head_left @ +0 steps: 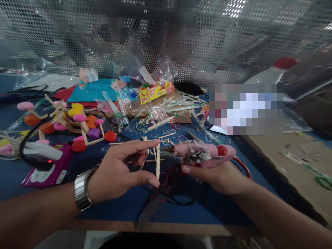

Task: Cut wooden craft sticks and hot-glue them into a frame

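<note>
My right hand (pixel 215 174) is closed around a pink glue gun (pixel 207 152) that is crusted with dried glue, its nozzle pointing left. My left hand (pixel 121 169), with a metal watch on the wrist, pinches a thin wooden stick (pixel 158 162) upright between thumb and forefinger, close to the nozzle. Both hands hover over a blue work mat (pixel 124 204).
A built piece of wooden sticks and coloured clay discs (pixel 70 122) lies at left beside a purple packet (pixel 49 169). Plastic bags, a yellow clay pack (pixel 151 93), loose sticks and rubber bands fill the back. Cardboard (pixel 282 159) lies at right. A perforated metal screen stands behind.
</note>
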`<state>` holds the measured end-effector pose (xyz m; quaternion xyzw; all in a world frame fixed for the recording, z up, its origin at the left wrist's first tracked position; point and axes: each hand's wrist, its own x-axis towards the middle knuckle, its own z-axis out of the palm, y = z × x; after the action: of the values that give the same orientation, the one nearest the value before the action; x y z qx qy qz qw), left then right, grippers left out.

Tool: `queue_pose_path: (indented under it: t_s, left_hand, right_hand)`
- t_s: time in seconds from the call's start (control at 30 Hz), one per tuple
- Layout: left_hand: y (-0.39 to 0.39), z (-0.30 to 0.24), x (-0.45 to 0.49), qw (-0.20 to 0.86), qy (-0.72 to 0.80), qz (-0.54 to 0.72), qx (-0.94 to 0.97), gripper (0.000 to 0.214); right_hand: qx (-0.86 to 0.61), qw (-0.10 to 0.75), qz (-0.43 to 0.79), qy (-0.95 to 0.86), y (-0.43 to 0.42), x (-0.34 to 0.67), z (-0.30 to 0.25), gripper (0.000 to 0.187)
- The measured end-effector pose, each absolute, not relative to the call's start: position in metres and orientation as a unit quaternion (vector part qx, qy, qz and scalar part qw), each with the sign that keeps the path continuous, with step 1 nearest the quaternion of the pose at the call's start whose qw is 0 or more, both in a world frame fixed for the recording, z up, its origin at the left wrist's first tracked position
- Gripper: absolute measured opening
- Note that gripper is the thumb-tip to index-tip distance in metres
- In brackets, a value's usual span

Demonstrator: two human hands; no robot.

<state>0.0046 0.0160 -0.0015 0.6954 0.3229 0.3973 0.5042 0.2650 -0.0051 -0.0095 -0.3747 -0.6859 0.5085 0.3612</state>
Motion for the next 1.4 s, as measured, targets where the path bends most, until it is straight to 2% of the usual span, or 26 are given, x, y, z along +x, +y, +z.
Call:
queue_pose_path:
  t_s: [0.7, 0.97, 1.2, 1.4]
  left_hand:
    - [0.0167, -0.0026, 0.0029, 0.482, 0.312, 0.395, 0.717, 0.067]
    - [0.0166, -0.0024, 0.0029, 0.481, 0.31, 0.397, 0.718, 0.066]
    - [0.0169, -0.0022, 0.0028, 0.48, 0.313, 0.39, 0.721, 0.067]
    - [0.0165, -0.0029, 0.0024, 0.486, 0.307, 0.398, 0.715, 0.067]
  right_hand:
    - [-0.374, 0.382, 0.492, -0.688, -0.0038, 0.2653, -0.0109, 0.028]
    - [-0.362, 0.388, 0.495, -0.688, -0.0033, 0.2651, -0.0111, 0.033]
    - [-0.397, 0.373, 0.48, -0.688, -0.0034, 0.2647, -0.0105, 0.028]
    - [-0.372, 0.385, 0.501, -0.681, -0.0031, 0.2641, -0.0112, 0.028]
